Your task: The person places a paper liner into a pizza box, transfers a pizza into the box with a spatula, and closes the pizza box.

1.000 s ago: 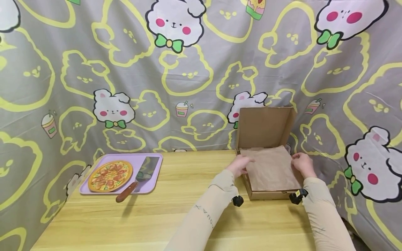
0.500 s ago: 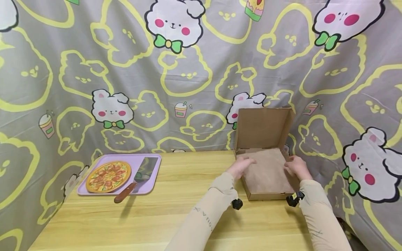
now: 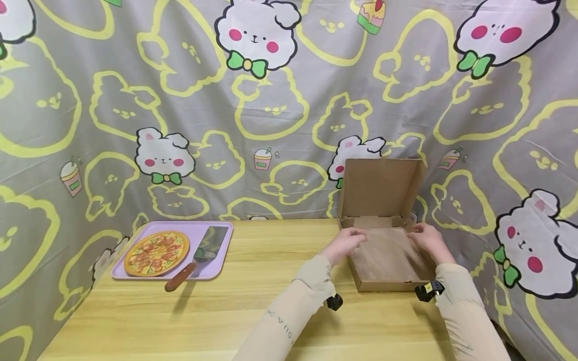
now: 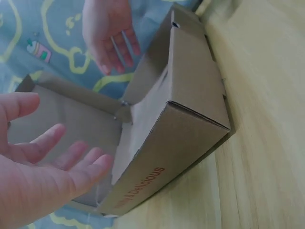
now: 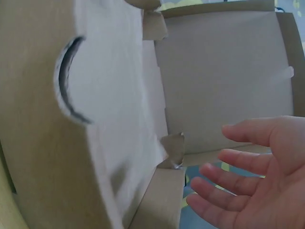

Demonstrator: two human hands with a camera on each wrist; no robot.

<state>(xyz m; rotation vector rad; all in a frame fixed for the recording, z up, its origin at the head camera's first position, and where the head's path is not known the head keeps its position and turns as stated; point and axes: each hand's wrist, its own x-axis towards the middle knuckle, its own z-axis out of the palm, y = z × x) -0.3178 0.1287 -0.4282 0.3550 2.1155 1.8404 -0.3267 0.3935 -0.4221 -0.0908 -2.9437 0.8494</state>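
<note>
An open cardboard pizza box [image 3: 393,287] stands on the right of the table, its lid [image 3: 381,188] upright at the back. Flat inside its base lies a sheet of brown paper [image 3: 388,253], leaving a strip of the base bare near the hinge. My left hand [image 3: 344,244] is over the box's left wall, fingers loosely bent and holding nothing in the left wrist view. Across from it, my right hand [image 3: 429,243] is by the right wall. Its fingers [image 5: 228,183] are spread and relaxed in the right wrist view, with nothing between them.
On the left of the table is a purple tray [image 3: 221,268] bearing a pizza [image 3: 156,254]. A pizza server [image 3: 194,265] leans across the tray, its wooden handle over the front rim. A patterned curtain [image 3: 280,185] hangs behind and beside the table.
The brown paper has come down from above the box's edges into its base and slid toward the front. Both hands have let go of it and lifted slightly.
</note>
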